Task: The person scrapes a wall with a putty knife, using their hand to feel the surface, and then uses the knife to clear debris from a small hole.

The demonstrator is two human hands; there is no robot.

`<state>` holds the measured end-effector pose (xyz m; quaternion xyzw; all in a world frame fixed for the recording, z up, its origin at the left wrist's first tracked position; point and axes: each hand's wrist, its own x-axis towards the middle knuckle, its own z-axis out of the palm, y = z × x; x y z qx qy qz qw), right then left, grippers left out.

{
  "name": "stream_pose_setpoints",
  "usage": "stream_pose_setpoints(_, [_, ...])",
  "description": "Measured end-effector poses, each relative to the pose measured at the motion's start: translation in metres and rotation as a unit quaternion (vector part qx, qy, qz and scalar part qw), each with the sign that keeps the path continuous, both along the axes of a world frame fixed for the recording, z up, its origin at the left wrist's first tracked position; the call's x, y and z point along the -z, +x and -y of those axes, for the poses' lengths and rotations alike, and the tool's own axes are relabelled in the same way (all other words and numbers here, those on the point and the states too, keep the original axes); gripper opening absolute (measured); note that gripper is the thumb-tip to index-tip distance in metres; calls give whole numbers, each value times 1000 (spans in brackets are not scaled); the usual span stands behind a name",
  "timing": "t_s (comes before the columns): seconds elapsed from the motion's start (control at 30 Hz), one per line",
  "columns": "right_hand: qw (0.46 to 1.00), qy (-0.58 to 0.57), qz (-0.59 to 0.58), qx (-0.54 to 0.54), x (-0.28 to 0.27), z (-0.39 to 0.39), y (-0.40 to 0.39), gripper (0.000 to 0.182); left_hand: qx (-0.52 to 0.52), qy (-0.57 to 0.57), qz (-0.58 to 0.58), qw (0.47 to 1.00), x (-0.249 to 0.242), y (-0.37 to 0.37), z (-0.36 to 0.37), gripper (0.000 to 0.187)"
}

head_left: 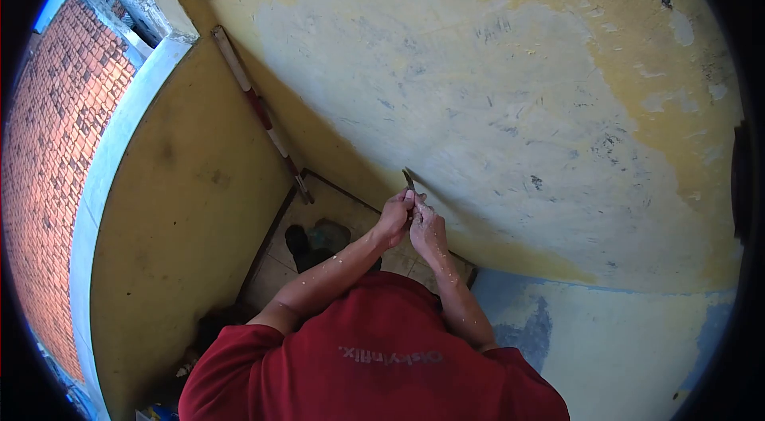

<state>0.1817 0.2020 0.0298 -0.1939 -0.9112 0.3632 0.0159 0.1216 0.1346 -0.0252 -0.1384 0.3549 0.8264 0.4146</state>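
My left hand [392, 218] and my right hand [428, 230] meet in front of my chest, close to the wall. Between their closed fingers is a small, thin tool [409, 179], dark with a yellowish edge, its tip pointing up at the wall surface. Both hands seem to grip its lower end, which the fingers hide. Pale flecks dot both forearms. The wall [478, 86] is yellow, with a large whitish patch where the paint is gone and scattered grey marks.
A red-and-white pole [259, 110] leans in the corner at left. Beside my dark shoe [296, 240], a greenish object [328, 236] lies on the tiled floor [351, 210]. A low yellow wall [183, 190] has a pale ledge [103, 182], with roof tiles [64, 86] beyond.
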Motion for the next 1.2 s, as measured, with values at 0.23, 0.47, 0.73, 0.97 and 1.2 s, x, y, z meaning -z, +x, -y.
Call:
stream_pose_setpoints(0.23, [999,28,-15,7,20,9,-6,38,-18,-13,21,1000,10,-4,6,26])
stream_pose_setpoints(0.47, [999,-1,2,51,9,23,-15,35,-14,9,3,1000,3,-13,12,21])
stream_pose_setpoints(0.73, [998,59,26,17,19,17,-25,33,-2,-13,35,999,24,-23,7,22])
stream_pose_setpoints(0.97, [997,38,16,58,15,20,-20,33,14,10,54,998,19,-15,3,22])
stream_pose_setpoints(1.2, [997,3,-2,83,2,21,-6,34,19,27,53,998,0,-4,8,23])
